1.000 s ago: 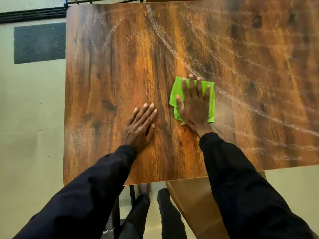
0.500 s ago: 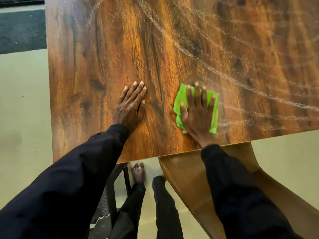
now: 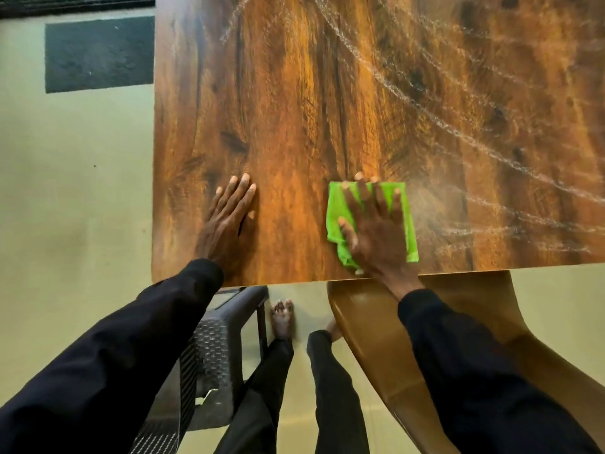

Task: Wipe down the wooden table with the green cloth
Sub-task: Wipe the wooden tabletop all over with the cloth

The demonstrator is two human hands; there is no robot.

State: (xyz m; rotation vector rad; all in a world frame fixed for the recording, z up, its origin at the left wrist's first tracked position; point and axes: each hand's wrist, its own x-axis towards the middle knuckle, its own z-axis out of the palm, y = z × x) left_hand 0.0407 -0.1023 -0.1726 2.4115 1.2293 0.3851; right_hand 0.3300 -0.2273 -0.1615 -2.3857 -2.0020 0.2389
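Two bare hands lie flat on the wooden worktop (image 3: pixel 294 109), both near its near edge. The right hand (image 3: pixel 376 234) presses palm-down on the green cloth (image 3: pixel 337 208), its grip open: the fingers are spread and straight, none curled round the fabric. The cloth lies directly under that palm and fingers, folded into a rough rectangle. It shows beyond the hand on three sides: a wide band to the thumb side, a narrow strip past the little finger, and a bit between the spread fingers. The fingertips reach just to the cloth's far edge, the middle ones slightly over it onto bare wood. The cloth's near corner lies just beside the worktop's near edge, under the heel of the hand.

The left hand (image 3: pixel 229 217) rests flat on bare wood, well apart from the cloth, fingers together and extended, holding nothing. Both arms wear dark sleeves (image 3: pixel 491 371).

Pale curved streaks (image 3: pixel 458 126) cross the worktop beyond and to the little-finger side of the right hand. Below the worktop's near edge, a brown chair (image 3: pixel 370 339) sits under the right forearm, and a dark woven chair (image 3: pixel 216 355) under the left forearm. A bare foot (image 3: pixel 283 319) stands on the floor between them. A dark mat (image 3: pixel 98 54) lies on the floor far beyond the left hand.
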